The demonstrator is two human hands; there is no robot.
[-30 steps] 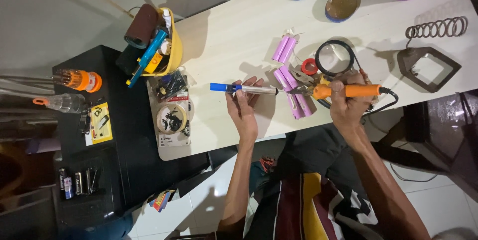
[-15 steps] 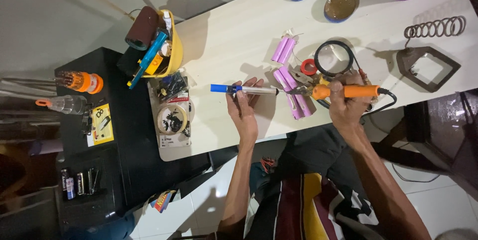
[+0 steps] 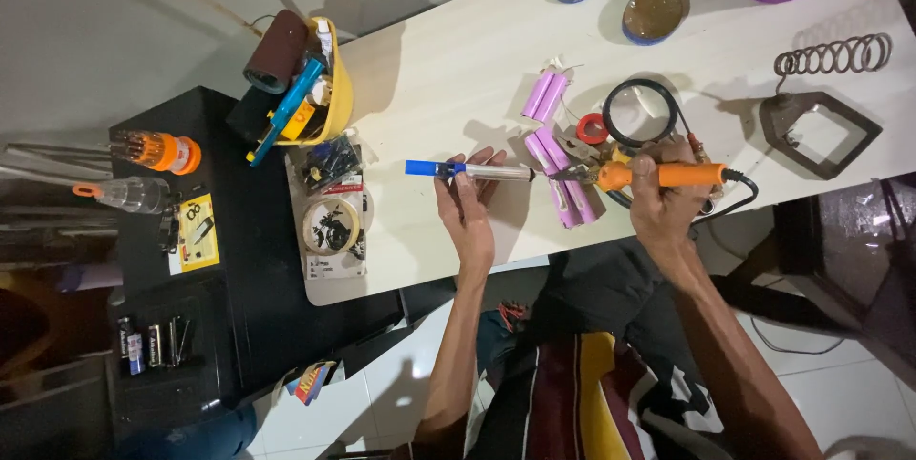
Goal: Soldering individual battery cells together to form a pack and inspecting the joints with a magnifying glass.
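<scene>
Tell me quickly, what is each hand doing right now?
Left hand: closed on a slim silver tool with a blue end.
Right hand: closed on an orange-handled soldering iron.

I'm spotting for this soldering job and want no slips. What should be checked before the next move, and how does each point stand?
1. Left hand grips the blue-tipped tube: ok.
2. Right hand holds the orange iron by its handle: ok.
3. Iron tip aimed at the pink cells: ok.
4. Tip touching a cell: cannot tell.
5. Iron cord free of snags: cannot tell.
6. Coil stand within reach, right of the iron: ok.
</scene>
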